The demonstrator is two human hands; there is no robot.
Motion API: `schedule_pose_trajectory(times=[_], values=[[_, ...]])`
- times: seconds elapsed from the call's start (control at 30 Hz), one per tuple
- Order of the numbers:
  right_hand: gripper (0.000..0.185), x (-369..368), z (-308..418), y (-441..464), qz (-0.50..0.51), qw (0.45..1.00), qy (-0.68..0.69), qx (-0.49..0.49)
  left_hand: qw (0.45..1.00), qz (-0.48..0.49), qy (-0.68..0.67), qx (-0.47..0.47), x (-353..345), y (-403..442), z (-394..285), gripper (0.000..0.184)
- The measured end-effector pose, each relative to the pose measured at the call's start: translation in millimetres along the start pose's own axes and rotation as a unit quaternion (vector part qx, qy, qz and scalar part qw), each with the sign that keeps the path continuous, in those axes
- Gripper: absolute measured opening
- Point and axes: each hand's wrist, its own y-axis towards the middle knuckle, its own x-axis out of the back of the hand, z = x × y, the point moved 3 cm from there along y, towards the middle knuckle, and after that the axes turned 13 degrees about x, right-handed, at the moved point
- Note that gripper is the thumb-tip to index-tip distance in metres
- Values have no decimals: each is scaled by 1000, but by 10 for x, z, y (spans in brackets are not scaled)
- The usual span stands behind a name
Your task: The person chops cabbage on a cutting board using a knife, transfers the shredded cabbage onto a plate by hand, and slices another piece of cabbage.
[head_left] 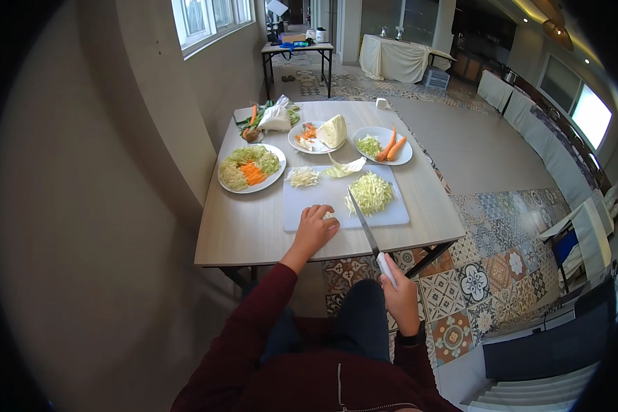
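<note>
My right hand (pixel 399 292) is closed round the white handle of a knife (pixel 364 223), whose blade tip reaches the left edge of a pile of shredded cabbage (pixel 372 193). On the lower left of the white cutting board (pixel 345 218), my left hand (pixel 317 225) rests with curled fingers beside a small pale piece; what lies under the fingers is mostly hidden. A smaller heap of pale shreds (pixel 303 177) and a loose cabbage leaf (pixel 345 167) lie along the board's far side.
Behind the board, one plate (pixel 296 143) holds a cabbage wedge (pixel 332 132); another (pixel 404 155) holds carrots (pixel 388 147). A plate of shredded vegetables (pixel 252 168) stands left. A plastic bag (pixel 275 117) and vegetables lie at the back left.
</note>
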Motion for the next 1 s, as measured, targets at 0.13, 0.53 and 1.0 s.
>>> schedule_pose_trajectory(times=[0.13,0.53,1.0], values=[[42,13,-49,-12,-15,1000,-3,14,998,-21,-6,54,-18,186,95,4],[44,-98,-9,-45,25,998,-2,54,972,-12,-98,214,-46,233,507,21],[41,-220,170,23,71,992,-96,31,981,-66,-18,180,237,-210,499,9]])
